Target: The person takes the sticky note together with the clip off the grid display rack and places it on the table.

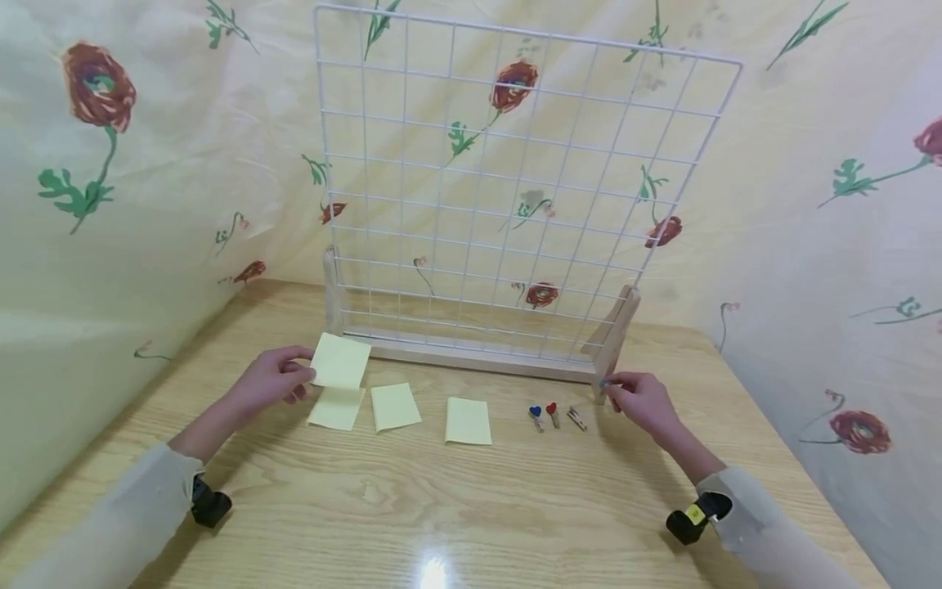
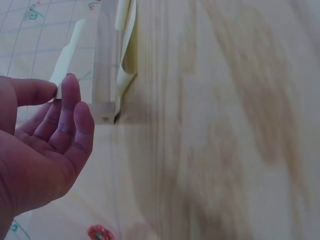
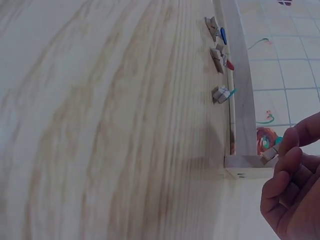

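Observation:
My left hand (image 1: 272,378) pinches a pale yellow sticky note (image 1: 341,360) by its edge, thumb against fingertips, above another yellow note (image 1: 337,409) on the table. In the left wrist view the held note (image 2: 67,55) shows nearly edge-on. At the right foot of the wire grid stand, my right hand (image 1: 648,401) grips a small wooden clothespin (image 3: 271,152) with a teal decoration, partly hidden by the fingers. Left of that hand lie a blue-heart clothespin (image 1: 536,415), a red-heart clothespin (image 1: 552,412) and a third clothespin (image 1: 577,419).
Two more yellow notes, a left one (image 1: 395,406) and a right one (image 1: 468,421), lie before the stand's wooden base (image 1: 478,360). The white wire grid (image 1: 504,30) rises behind, leaning back near a flowered cloth backdrop (image 1: 184,164).

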Demonstrator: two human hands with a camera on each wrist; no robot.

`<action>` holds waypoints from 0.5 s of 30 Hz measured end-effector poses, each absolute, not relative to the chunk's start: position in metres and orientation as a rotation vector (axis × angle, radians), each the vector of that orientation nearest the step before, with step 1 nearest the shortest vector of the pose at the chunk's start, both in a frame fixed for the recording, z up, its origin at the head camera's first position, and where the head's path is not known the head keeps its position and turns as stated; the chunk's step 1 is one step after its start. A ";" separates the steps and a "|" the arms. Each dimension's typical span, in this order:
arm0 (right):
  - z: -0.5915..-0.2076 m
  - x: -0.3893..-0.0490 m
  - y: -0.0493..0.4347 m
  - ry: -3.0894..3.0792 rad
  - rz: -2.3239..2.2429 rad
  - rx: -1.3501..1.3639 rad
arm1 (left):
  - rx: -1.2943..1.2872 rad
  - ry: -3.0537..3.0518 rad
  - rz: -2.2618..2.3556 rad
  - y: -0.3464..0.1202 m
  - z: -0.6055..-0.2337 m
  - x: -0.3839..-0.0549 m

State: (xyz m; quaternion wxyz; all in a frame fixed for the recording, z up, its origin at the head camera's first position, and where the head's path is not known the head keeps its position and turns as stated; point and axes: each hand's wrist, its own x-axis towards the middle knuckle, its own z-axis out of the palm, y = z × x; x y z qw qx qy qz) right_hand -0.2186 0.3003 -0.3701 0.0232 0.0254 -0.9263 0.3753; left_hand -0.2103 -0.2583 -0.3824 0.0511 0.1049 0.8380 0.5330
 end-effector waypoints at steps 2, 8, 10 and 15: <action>-0.371 -0.218 0.302 -2.878 1.121 0.084 | 0.310 2.551 1.611 -0.263 -0.382 -0.208; -0.373 -0.217 0.304 -2.900 1.064 0.084 | 0.272 2.557 1.568 -0.274 -0.383 -0.205; -0.373 -0.217 0.305 -2.910 1.050 0.088 | 0.258 2.562 1.549 -0.278 -0.384 -0.204; -0.375 -0.218 0.306 -2.925 1.002 0.107 | 0.232 2.564 1.533 -0.289 -0.388 -0.200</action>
